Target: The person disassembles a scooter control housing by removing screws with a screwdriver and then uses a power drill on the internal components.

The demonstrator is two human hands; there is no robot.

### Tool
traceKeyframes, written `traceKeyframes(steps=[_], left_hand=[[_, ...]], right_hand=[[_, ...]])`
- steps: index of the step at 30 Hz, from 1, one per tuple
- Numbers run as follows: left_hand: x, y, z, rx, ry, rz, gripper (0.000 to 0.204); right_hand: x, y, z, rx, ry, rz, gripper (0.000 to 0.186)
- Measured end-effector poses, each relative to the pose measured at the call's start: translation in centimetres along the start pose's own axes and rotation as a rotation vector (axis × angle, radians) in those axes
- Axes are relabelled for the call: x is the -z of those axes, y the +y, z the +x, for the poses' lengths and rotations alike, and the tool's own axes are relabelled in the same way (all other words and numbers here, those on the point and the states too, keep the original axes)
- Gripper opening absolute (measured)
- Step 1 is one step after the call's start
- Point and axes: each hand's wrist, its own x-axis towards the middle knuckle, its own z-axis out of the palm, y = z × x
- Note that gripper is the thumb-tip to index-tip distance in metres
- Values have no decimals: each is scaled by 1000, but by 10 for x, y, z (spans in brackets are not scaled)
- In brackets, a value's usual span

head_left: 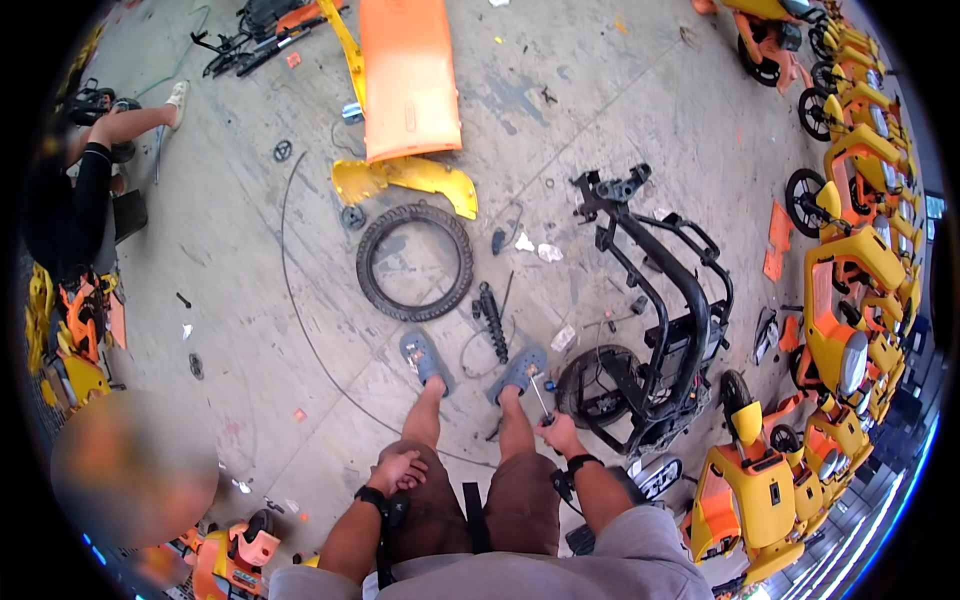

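My right hand (559, 434) is closed around the dark handle of a screwdriver (538, 394), whose thin metal shaft points forward beside my right shoe. Over my left thigh rests my left hand (402, 470), holding nothing, its fingers loosely bent and slightly apart. To the right of the screwdriver, a black scooter frame (682, 370) lies on the floor with a black wheel (598, 398) at its near end. A black shock absorber (492, 322) lies ahead between my feet, apart from both hands. Beyond my left shoe is a loose black tyre (371, 262).
Orange and yellow body panels (410, 85) lie on the concrete floor ahead. A thin black cable (288, 255) curves across the left. Rows of yellow and orange scooters (850, 285) line the right side. Another person (75, 205) is at the far left.
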Motion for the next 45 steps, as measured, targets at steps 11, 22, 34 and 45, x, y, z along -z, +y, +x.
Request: traceKeyframes(steps=[11, 22, 34, 45], left_hand=[[45, 10, -110, -623, 319, -433, 23], [192, -51, -217, -849, 316, -910, 25], [227, -129, -148, -630, 570, -731, 29], [180, -45, -198, -839, 345, -527, 26]], right_hand=[[27, -2, -125, 38, 23, 68, 21], [57, -19, -238, 35, 355, 178, 22], [38, -44, -300, 135, 412, 99, 21], [9, -33, -287, 125, 264, 601, 12]])
